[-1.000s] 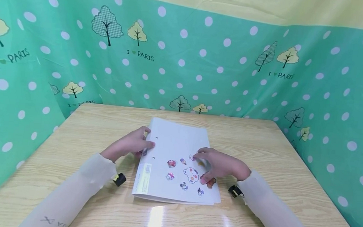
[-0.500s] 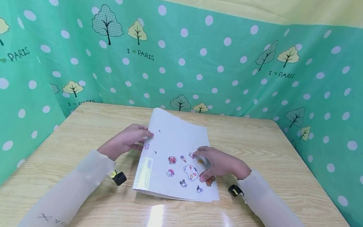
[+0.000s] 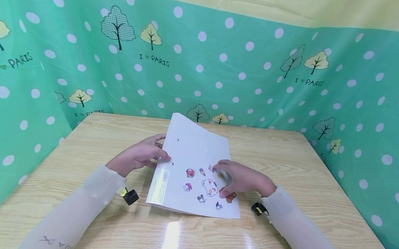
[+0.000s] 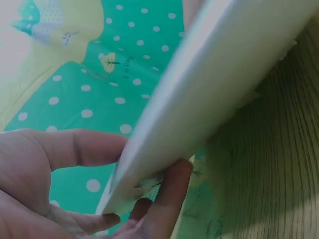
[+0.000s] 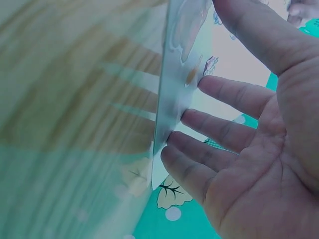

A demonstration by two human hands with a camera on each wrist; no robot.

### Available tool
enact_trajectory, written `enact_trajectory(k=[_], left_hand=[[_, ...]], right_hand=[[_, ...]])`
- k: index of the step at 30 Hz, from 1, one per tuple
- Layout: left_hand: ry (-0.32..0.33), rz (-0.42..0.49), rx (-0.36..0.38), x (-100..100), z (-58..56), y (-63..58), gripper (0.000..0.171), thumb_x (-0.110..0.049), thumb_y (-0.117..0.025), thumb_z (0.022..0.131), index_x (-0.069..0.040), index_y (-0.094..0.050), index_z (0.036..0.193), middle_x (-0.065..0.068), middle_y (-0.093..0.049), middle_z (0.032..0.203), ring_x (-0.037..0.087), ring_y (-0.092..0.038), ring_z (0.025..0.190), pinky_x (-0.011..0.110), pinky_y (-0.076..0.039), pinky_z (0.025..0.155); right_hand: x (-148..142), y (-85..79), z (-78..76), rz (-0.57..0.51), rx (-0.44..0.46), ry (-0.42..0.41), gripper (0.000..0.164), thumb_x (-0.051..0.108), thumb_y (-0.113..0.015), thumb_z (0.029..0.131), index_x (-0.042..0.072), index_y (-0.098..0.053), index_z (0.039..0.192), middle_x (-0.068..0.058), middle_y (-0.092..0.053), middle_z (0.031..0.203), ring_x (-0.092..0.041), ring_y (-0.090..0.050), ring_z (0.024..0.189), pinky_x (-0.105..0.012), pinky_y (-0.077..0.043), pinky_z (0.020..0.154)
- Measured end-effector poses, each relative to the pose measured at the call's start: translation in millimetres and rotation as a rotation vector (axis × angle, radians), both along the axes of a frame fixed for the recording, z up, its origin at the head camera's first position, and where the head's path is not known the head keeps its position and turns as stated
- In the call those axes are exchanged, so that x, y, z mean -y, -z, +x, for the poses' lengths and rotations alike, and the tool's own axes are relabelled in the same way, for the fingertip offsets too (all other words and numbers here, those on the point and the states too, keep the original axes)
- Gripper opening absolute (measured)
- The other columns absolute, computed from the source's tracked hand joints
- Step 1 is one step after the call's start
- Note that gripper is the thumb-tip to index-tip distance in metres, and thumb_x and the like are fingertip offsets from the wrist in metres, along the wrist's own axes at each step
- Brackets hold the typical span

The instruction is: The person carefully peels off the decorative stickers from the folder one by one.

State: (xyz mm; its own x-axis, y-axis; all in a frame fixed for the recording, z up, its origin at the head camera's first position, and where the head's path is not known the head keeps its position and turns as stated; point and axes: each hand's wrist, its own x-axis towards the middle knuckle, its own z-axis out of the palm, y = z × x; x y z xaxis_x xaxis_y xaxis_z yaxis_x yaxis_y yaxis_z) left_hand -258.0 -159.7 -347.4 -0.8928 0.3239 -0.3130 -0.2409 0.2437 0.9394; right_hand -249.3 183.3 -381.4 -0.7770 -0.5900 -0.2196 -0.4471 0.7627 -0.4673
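A white ring binder (image 3: 197, 149) lies at a slant on the table, its spine side raised and its right part low. Cartoon stickers (image 3: 210, 187) dot the lower right of the cover, and a pale label (image 3: 160, 185) runs along the lower left. My left hand (image 3: 139, 157) grips the spine; in the left wrist view, thumb and fingers stand on either side of the binder's spine (image 4: 184, 94). Over the right edge, my right hand (image 3: 244, 178) rests its fingertips on the cover. Its fingers look nearly straight in the right wrist view, against the sticker side (image 5: 187, 55).
The wooden table (image 3: 270, 148) surrounds the binder. A green dotted curtain (image 3: 203, 63) encloses the back and both sides. Black wrist cameras sit under each wrist, the left one (image 3: 130, 197) and the right one (image 3: 258, 209), close to the tabletop.
My left hand has lifted the spine side, so the binder's upper left corner stands higher and it tilts more to the right. The left thumb has shifted on the cover. My right hand stays nearly still.
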Motion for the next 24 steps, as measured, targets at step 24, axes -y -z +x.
enact_trajectory(k=[24], left_hand=[[-0.027, 0.005, -0.012, -7, 0.3, -2.3, 0.078, 0.001, -0.064, 0.087, -0.001, -0.028, 0.157, 0.023, -0.061, 0.132, 0.031, -0.067, 0.105, 0.041, -0.056, 0.08]], right_hand=[[-4, -20.2, 3.7, 0.047, -0.105, -0.09, 0.076, 0.034, -0.086, 0.084, 0.012, -0.053, 0.149, -0.017, -0.042, 0.158, -0.037, -0.038, 0.146, -0.051, -0.036, 0.116]])
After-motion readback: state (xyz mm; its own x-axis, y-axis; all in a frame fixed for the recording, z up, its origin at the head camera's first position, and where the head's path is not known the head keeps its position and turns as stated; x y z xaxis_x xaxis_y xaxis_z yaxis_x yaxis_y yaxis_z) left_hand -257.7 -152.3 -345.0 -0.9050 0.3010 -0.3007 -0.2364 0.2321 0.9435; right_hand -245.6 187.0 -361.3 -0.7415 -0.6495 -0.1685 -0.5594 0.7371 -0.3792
